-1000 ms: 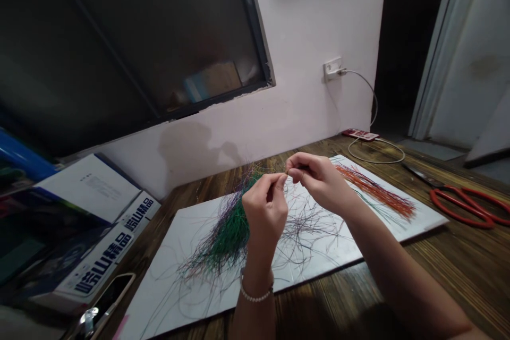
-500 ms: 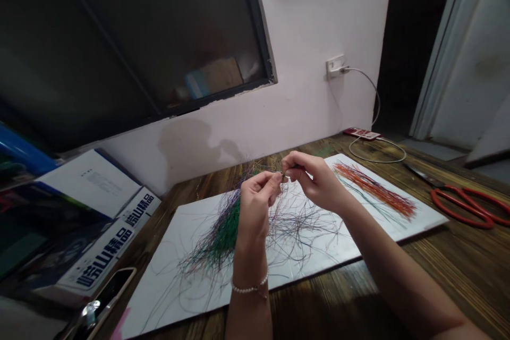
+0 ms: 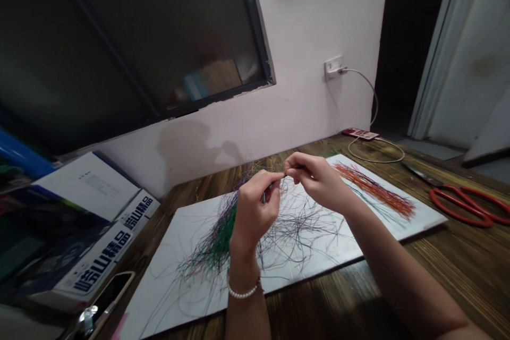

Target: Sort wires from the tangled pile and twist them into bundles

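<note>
My left hand point(image 3: 257, 207) and my right hand point(image 3: 316, 183) meet fingertip to fingertip above a white board point(image 3: 159, 281). Between the pinched fingers runs a thin dark wire, mostly hidden by them. A white bead bracelet point(image 3: 243, 293) circles my left wrist. Behind and left of that hand lies a dense pile of green and purple thin wires point(image 3: 221, 234). Loose dark wires point(image 3: 298, 228) are tangled on the board under both hands. Right of my right hand rests a bundle of orange and purple wires point(image 3: 376, 188), with a few green ones beside it.
Red-handled scissors point(image 3: 464, 204) lie on the wooden table point(image 3: 330, 297) at right. A red device point(image 3: 360, 134) with a white cable sits near the wall socket point(image 3: 333, 68). On the left are a white box point(image 3: 107, 244) and a phone point(image 3: 107, 297).
My left hand has turned, its thumb now lower and apart from the index fingertip, opening a gap between them. My right hand stays pinched in nearly the same place.
</note>
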Motion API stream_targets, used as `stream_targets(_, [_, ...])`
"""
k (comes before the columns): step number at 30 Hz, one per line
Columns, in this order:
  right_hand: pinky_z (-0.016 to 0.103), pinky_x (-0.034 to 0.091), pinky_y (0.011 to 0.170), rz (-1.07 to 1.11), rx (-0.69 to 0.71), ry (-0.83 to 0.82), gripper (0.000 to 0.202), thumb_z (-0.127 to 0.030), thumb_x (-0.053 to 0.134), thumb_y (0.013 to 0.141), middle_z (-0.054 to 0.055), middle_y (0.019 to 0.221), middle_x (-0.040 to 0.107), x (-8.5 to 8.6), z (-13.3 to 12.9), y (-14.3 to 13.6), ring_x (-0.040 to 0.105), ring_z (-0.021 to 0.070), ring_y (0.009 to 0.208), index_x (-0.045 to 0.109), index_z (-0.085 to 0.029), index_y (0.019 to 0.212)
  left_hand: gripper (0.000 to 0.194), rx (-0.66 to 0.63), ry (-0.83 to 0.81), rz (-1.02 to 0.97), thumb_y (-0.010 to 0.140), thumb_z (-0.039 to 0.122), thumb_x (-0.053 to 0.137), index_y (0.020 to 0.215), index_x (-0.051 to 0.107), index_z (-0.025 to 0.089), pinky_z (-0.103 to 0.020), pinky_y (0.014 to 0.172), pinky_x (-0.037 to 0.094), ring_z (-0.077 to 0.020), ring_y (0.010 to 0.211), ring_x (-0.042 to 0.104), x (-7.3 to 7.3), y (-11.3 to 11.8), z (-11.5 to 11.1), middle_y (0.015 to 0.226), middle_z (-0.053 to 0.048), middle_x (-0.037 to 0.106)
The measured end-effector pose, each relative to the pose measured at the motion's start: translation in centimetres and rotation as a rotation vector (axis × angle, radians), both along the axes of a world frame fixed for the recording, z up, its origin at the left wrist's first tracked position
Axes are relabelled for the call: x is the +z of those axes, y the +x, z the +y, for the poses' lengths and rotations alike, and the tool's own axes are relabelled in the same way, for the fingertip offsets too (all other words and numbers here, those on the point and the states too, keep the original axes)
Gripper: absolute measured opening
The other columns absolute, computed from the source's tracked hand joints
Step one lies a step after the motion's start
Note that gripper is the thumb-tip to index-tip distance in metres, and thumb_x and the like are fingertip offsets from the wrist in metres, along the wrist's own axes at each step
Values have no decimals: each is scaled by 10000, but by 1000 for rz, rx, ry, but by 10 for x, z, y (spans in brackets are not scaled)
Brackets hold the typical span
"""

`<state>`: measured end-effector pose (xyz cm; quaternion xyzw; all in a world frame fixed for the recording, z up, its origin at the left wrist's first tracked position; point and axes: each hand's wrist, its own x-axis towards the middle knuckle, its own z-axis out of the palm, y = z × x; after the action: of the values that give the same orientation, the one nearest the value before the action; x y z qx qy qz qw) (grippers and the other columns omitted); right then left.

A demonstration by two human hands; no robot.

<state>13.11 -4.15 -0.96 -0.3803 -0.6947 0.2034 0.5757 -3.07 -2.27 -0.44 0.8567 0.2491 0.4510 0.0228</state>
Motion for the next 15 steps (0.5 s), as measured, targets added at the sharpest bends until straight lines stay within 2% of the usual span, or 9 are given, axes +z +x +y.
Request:
stream_targets(3, [251, 297, 528, 3, -10, -59, 133, -87, 467, 794, -36, 609, 452, 1, -1, 1, 367, 92, 568, 476, -175, 694, 123, 72, 171, 48, 824, 111, 557, 897, 649, 148, -207, 514, 382, -59, 531, 419, -3, 2, 2, 750, -11, 560])
stream_targets(8, [248, 257, 495, 25, 53, -140, 121, -127, 489, 815, -43, 579, 439, 3, -3, 3, 356, 84, 538, 498, -166, 701, 113, 86, 391, 6, 820, 135, 613, 911, 669, 168, -186, 530, 402, -62, 581, 488, -8, 1, 7, 740, -9, 563])
stream_targets(15, [252, 253, 481, 98, 172, -124, 115, -132, 487, 826, -46, 588, 417, 2, -3, 1, 324, 82, 536, 492, -169, 717, 49, 40, 395, -76, 797, 117, 637, 825, 632, 157, -186, 548, 423, -67, 604, 520, -4, 4, 1, 705, 1, 580])
